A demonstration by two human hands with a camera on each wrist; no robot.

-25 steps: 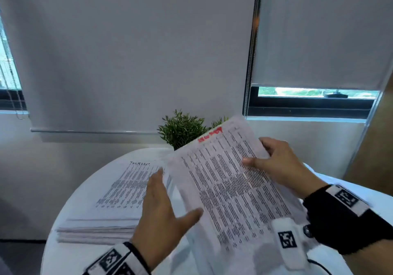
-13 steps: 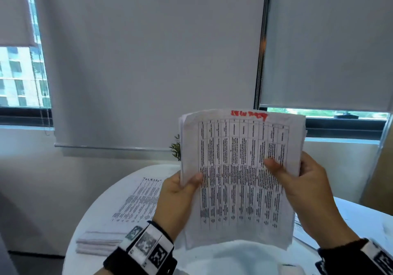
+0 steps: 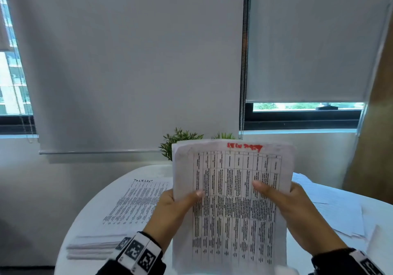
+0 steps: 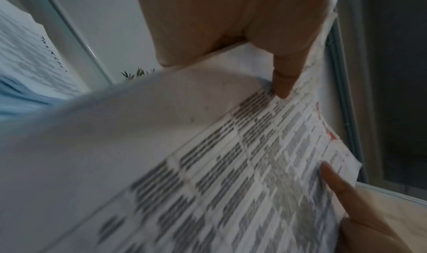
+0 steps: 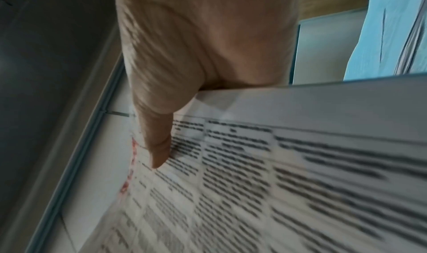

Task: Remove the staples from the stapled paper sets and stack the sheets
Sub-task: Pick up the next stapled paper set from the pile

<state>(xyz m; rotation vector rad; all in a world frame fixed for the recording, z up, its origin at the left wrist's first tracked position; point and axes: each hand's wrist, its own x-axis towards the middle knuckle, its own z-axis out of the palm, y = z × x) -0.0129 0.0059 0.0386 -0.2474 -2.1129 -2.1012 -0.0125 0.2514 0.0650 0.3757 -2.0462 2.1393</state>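
Both hands hold one paper set (image 3: pixel 231 200) upright above the near part of the white table (image 3: pixel 102 206). My left hand (image 3: pixel 170 213) grips its left edge, thumb pressed on the printed front, fingers hidden behind; my right hand (image 3: pixel 297 213) grips the right edge the same way. Red writing marks the top margin. No staple is visible in any view, so I cannot tell whether this set is stapled. Judgement: this is the inspect-or-square-up step; next I either find the staple corner or lay the sheets on the finished stack (image 3: pixel 119 217), which lies flat to my left near the table's rim. Loose sheets (image 3: pixel 331 206) lie to my right. A plant (image 3: pixel 178 140) stands behind the set, close to its top edge. Free room is toward me and leftward over the stack.
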